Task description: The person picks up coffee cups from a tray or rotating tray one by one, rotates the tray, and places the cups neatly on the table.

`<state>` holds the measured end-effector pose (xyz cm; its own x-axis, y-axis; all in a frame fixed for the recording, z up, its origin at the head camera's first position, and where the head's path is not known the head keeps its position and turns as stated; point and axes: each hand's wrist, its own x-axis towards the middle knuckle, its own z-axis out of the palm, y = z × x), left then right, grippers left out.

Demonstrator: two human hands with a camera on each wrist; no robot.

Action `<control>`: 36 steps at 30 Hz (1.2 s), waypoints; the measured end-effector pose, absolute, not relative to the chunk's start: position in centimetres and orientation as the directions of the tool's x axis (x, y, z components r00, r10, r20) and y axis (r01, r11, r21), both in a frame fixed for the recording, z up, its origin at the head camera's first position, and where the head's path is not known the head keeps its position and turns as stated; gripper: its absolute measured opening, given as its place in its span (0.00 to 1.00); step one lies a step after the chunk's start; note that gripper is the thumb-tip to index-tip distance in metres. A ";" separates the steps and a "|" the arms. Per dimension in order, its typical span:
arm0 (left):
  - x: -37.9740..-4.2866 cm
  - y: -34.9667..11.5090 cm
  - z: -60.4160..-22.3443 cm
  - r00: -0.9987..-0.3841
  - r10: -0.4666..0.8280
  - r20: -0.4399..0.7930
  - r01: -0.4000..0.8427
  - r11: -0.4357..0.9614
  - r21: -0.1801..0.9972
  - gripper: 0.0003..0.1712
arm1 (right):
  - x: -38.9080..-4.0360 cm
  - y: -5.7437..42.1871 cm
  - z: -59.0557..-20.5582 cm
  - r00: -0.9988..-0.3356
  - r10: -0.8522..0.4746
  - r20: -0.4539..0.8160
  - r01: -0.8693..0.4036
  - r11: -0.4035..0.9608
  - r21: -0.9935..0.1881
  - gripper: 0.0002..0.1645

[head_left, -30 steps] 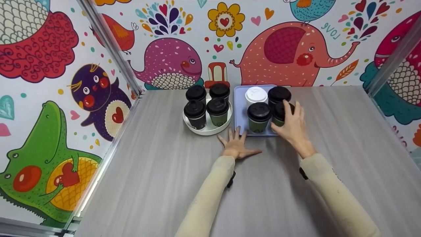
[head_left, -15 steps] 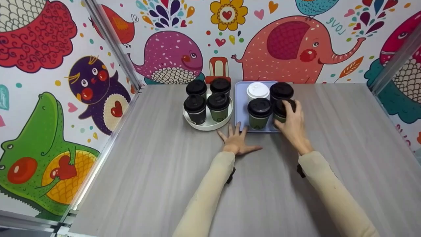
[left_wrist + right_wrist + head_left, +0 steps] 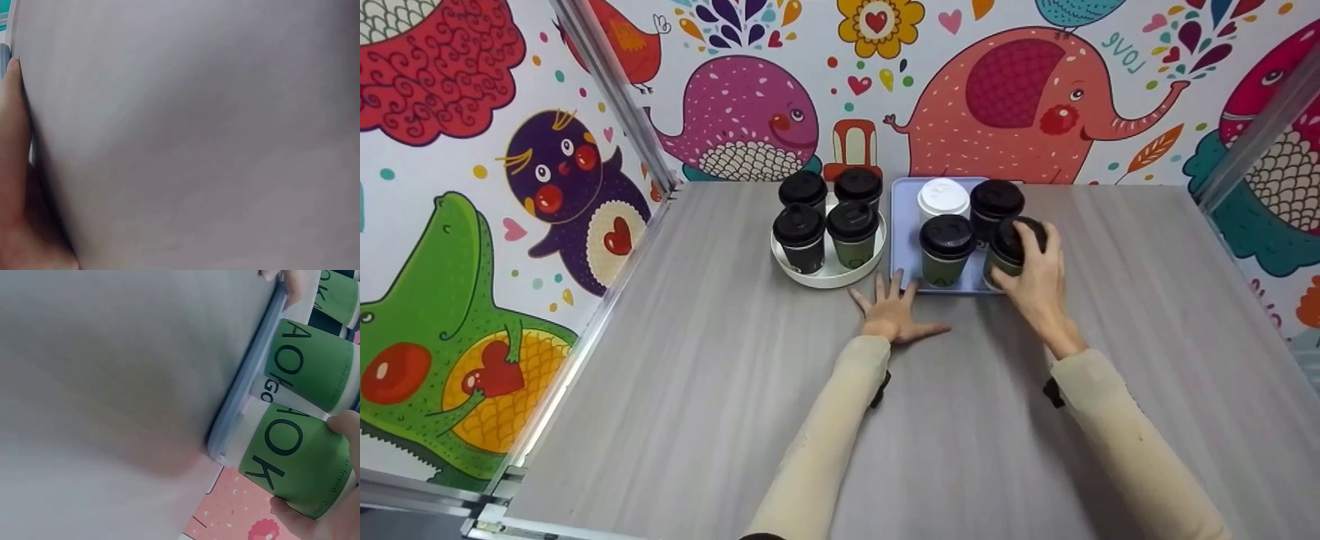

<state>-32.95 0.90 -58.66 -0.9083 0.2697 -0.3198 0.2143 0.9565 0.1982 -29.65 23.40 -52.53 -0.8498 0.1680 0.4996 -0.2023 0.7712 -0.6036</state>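
My right hand (image 3: 1039,289) grips a green-sleeved paper coffee cup (image 3: 1003,244) with a black lid, at the front right of the lilac tray (image 3: 908,259). In the right wrist view, fingers and thumb pinch the sides of this upright coffee cup (image 3: 292,458). Beside it stand another green cup (image 3: 945,255), a white-lidded cup (image 3: 943,199) and a black-lidded cup (image 3: 996,202). My left hand (image 3: 891,316) rests on the table with its fingers spread, fingertips at the tray's front edge. In the left wrist view only part of that hand (image 3: 14,163) shows.
Left of the tray, a round white tray (image 3: 829,279) carries several black-lidded cups (image 3: 853,232). The grey table (image 3: 720,360) ends at a patterned back wall (image 3: 862,90) behind both trays. A metal-framed side panel (image 3: 585,322) runs along the left.
My right hand has closed on the front right cup and shifted it slightly right, widening the gap to the neighbouring green cup. My left hand stays spread; the head view has tilted down slightly.
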 end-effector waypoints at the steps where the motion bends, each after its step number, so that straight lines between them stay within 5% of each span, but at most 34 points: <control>1: -33.0 0.9 -58.6 -0.907 0.272 -0.321 0.216 0.956 0.199 0.67 | -29.4 23.6 -52.5 -0.848 0.169 0.502 -0.201 0.773 -0.601 0.43; 36: -32.9 1.0 -58.6 -0.913 0.275 -0.301 0.217 0.953 0.213 0.67 | -24.5 29.8 -53.8 -0.832 0.226 0.507 -0.147 0.792 -0.593 0.44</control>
<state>-32.86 0.96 -58.65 -0.9132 0.2751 -0.3006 0.2167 0.9526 0.2133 -24.46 29.84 -53.82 -0.8317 0.2256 0.5072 -0.1469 0.7917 -0.5930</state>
